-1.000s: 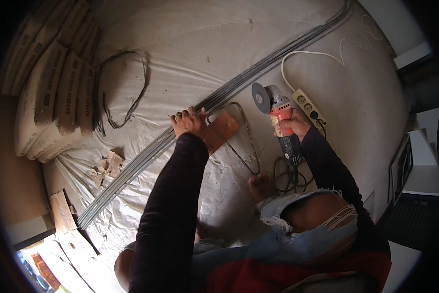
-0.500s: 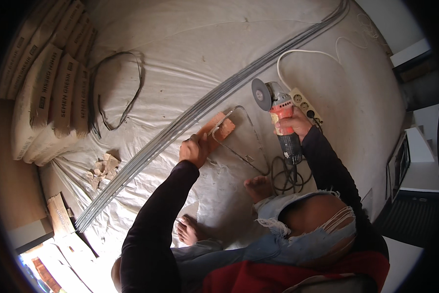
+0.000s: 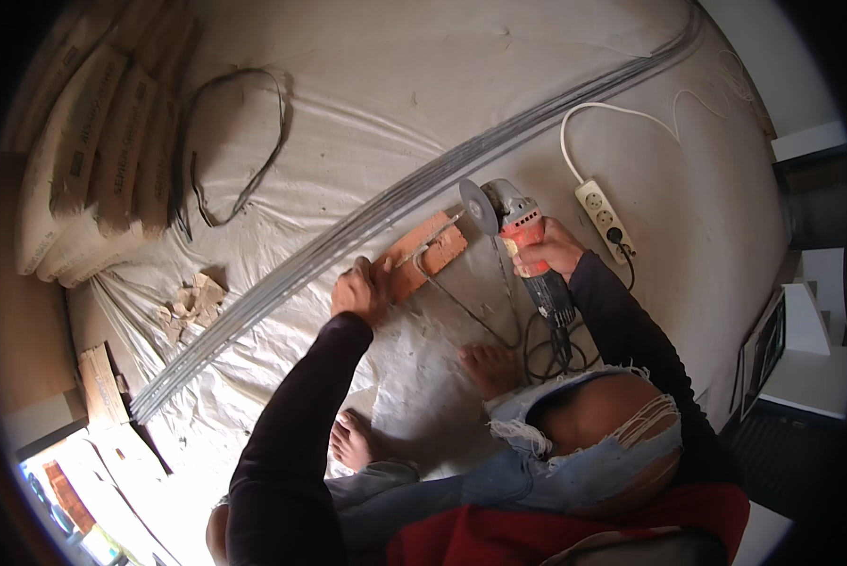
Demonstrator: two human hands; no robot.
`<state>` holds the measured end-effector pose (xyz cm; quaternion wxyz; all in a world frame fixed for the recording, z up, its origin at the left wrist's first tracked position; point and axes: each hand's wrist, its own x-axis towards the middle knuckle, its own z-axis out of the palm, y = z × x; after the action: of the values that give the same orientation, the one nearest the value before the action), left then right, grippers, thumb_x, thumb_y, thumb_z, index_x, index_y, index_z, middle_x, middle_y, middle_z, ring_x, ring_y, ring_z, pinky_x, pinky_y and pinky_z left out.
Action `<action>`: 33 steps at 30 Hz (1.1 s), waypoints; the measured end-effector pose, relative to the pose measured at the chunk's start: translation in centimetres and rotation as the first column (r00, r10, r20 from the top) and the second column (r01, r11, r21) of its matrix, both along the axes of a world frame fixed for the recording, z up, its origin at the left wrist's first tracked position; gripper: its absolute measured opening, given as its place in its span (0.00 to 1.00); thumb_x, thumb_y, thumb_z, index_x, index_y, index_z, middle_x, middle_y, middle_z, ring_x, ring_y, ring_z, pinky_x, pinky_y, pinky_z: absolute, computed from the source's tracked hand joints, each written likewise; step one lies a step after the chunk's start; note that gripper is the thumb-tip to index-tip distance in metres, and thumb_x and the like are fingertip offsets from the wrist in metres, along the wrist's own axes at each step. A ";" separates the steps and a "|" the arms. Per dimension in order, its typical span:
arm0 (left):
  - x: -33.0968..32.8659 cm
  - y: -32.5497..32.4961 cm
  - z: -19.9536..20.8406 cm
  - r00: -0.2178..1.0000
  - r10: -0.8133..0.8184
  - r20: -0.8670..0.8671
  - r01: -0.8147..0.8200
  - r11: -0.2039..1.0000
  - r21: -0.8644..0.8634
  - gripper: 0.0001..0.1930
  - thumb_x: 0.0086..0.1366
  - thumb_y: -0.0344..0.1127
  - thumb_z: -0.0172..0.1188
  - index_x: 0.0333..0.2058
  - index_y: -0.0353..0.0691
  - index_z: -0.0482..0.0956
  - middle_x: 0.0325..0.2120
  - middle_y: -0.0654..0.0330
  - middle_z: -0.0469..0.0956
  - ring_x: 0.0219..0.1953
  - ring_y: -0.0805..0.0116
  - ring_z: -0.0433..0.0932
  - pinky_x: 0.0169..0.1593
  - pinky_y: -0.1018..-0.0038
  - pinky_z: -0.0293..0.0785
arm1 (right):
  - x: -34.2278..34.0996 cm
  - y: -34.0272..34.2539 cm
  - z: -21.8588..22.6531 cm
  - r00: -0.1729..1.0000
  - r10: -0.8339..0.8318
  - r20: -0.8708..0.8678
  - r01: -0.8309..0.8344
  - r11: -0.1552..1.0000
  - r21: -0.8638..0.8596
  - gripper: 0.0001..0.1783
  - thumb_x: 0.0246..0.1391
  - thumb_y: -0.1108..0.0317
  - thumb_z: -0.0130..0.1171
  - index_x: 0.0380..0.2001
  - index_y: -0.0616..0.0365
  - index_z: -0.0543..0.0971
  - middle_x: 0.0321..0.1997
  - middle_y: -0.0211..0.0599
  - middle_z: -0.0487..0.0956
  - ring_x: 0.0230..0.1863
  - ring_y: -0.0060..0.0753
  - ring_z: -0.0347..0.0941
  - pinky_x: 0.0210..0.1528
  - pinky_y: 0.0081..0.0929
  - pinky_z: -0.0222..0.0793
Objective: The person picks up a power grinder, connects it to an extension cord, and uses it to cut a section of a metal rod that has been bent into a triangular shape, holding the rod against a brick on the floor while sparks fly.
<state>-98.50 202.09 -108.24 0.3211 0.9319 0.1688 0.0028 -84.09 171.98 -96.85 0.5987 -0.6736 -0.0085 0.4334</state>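
Observation:
In my right hand (image 3: 553, 251) is a red and black angle grinder (image 3: 522, 229), gripped round its body. Its grey disc (image 3: 479, 208) stands close to the bent metal rod (image 3: 454, 300), near the brick's upper right end; I cannot tell whether they touch. The rod lies partly across an orange brick (image 3: 440, 248). My left hand (image 3: 358, 291) is closed on the lower left end of this brick; whether it also pinches the rod there is hidden. The grinder's black cord (image 3: 543, 356) loops beside my bare foot (image 3: 489, 368).
Long grey metal bars (image 3: 348, 219) run diagonally past the brick over the pale sheet (image 3: 357, 104). A white power strip (image 3: 601, 215) lies right of the grinder. Stacked paper sacks (image 3: 112, 156), a black strap loop (image 3: 280, 123) and torn paper (image 3: 195, 300) are at left.
My right hand has brought the grinder leftward, so its disc is now nearer the rod and brick. My left hand has stayed at the brick. The whole view has shifted slightly.

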 end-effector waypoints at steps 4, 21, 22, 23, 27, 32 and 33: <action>0.2 0.9 -2.0 0.983 -0.124 -0.138 0.149 0.971 0.185 0.26 0.63 0.56 0.51 0.28 0.33 0.74 0.22 0.39 0.77 0.30 0.40 0.78 0.33 0.54 0.74 | 0.8 -0.3 -1.0 0.999 0.032 -0.019 -0.032 0.998 -0.045 0.20 0.39 0.79 0.62 0.40 0.63 0.73 0.29 0.35 0.76 0.26 0.29 0.76 0.31 0.29 0.75; 0.3 3.4 -2.0 0.727 -0.533 -0.433 0.581 0.813 -0.026 0.29 0.72 0.51 0.28 0.37 0.35 0.76 0.31 0.41 0.78 0.36 0.41 0.77 0.43 0.54 0.73 | 2.6 -1.2 -2.5 0.992 0.116 -0.047 -0.118 0.992 -0.041 0.26 0.35 0.80 0.64 0.43 0.61 0.73 0.34 0.36 0.76 0.34 0.29 0.75 0.36 0.29 0.72; 0.1 3.5 -2.3 0.727 -0.530 -0.436 0.580 0.815 -0.023 0.28 0.72 0.50 0.28 0.38 0.36 0.76 0.31 0.41 0.78 0.36 0.41 0.77 0.43 0.54 0.73 | 2.6 -1.1 -2.6 0.990 0.135 -0.046 -0.137 0.989 -0.052 0.26 0.35 0.81 0.64 0.43 0.62 0.73 0.34 0.36 0.76 0.33 0.29 0.75 0.35 0.29 0.72; 0.3 3.3 -2.1 0.726 -0.546 -0.418 0.594 0.805 -0.021 0.29 0.72 0.51 0.28 0.37 0.35 0.76 0.31 0.41 0.78 0.36 0.40 0.77 0.43 0.53 0.73 | 2.7 -1.0 -2.6 0.988 0.148 -0.043 -0.151 0.986 -0.064 0.26 0.35 0.81 0.64 0.43 0.62 0.73 0.34 0.36 0.76 0.33 0.29 0.76 0.35 0.29 0.73; 0.7 2.8 -1.7 0.750 -0.536 -0.387 0.555 0.828 -0.072 0.34 0.71 0.55 0.28 0.33 0.32 0.78 0.31 0.39 0.78 0.38 0.39 0.77 0.45 0.54 0.72 | 2.8 -1.0 -3.4 0.985 0.159 -0.060 -0.163 0.984 -0.066 0.26 0.35 0.81 0.64 0.43 0.63 0.72 0.33 0.37 0.76 0.32 0.30 0.76 0.34 0.29 0.74; 0.5 3.1 -2.5 0.772 -0.470 -0.428 0.459 0.878 -0.135 0.38 0.70 0.59 0.27 0.32 0.29 0.78 0.32 0.37 0.78 0.40 0.39 0.76 0.47 0.54 0.71 | 2.8 -0.4 -3.0 0.985 0.166 -0.040 -0.169 0.982 -0.082 0.26 0.36 0.81 0.64 0.43 0.63 0.72 0.34 0.38 0.76 0.32 0.30 0.77 0.34 0.29 0.74; 0.6 3.0 -2.6 0.768 -0.473 -0.432 0.463 0.876 -0.135 0.38 0.70 0.59 0.27 0.32 0.29 0.78 0.32 0.37 0.78 0.41 0.39 0.76 0.47 0.54 0.71 | 2.8 -0.4 -2.9 0.985 0.166 -0.037 -0.169 0.981 -0.093 0.26 0.36 0.81 0.64 0.44 0.63 0.72 0.34 0.38 0.76 0.33 0.30 0.77 0.34 0.29 0.74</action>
<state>-97.94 205.11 -110.81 0.2730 0.9155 0.0015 -0.2956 -81.32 171.54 -99.79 0.5270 -0.6921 -0.0356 0.4918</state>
